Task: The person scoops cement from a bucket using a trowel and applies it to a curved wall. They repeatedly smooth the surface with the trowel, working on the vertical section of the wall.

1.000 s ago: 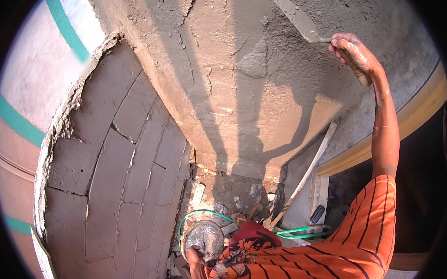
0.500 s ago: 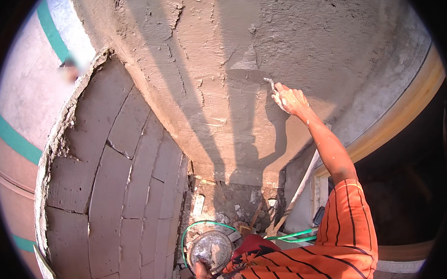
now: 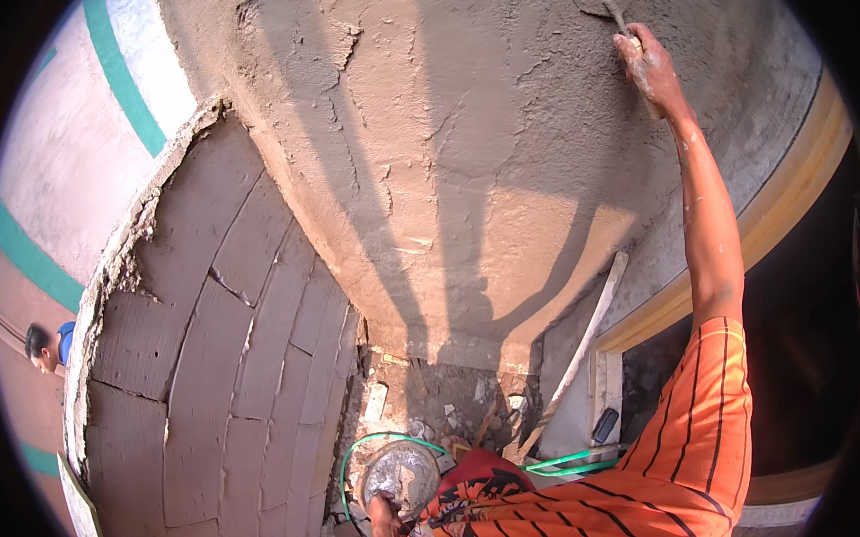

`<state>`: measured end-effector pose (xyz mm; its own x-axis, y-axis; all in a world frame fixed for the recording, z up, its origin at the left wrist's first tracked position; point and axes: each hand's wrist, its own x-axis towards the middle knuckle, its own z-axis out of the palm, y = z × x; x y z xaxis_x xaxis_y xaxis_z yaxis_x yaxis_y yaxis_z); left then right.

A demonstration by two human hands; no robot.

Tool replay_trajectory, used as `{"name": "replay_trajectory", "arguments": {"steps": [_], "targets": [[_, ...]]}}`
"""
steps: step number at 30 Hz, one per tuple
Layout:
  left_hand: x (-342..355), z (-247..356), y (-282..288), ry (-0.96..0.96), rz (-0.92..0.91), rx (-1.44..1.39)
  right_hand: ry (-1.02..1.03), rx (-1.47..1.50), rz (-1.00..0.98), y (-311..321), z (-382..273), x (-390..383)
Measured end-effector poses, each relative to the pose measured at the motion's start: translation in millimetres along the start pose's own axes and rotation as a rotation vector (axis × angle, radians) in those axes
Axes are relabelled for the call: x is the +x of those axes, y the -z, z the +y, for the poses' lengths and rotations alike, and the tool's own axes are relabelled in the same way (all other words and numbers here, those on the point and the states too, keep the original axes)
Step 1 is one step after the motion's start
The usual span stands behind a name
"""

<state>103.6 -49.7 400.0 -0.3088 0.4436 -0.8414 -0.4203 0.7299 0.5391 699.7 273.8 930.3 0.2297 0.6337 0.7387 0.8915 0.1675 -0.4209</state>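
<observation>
My right hand (image 3: 652, 71) is closed round the handle of a trowel (image 3: 615, 14), high on the wall at the upper right. The trowel's blade is seen almost edge-on against the wet grey plaster (image 3: 504, 209), so whether it carries any mortar cannot be made out. Down at the lower middle, my left hand (image 3: 384, 516) grips the near rim of a round metal pan (image 3: 366, 479). Grey mortar (image 3: 414, 477) lies in the pan. My left fingers are partly hidden beneath and behind the rim.
A block wall (image 3: 206, 371) with a rough, broken edge rises on the left. Rubble (image 3: 463, 400), a green hose (image 3: 347, 461) and a leaning wooden strip (image 3: 580, 353) lie below the plaster. A curved wooden frame (image 3: 797, 194) borders the right. Another person (image 3: 42, 346) is beyond the block wall.
My right hand and the trowel have moved up and to the right across the wall, and the arm is straighter. My left hand still holds the pan in nearly the same place.
</observation>
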Motion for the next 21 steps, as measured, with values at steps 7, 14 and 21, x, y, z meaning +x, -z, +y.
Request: {"name": "replay_trajectory", "arguments": {"steps": [7, 14, 21], "targets": [[1, -11, 3, -0.023, 0.043, 0.047, 0.26, -0.608, -0.757, -126, -42, -106], [25, -27, 15, -0.001, -0.029, 0.0, 0.096, -0.598, -0.788, -162, -20, -109], [32, -29, 18, -0.013, -0.053, 0.036, 0.042, -0.272, -0.293, -60, -37, 8]]}}
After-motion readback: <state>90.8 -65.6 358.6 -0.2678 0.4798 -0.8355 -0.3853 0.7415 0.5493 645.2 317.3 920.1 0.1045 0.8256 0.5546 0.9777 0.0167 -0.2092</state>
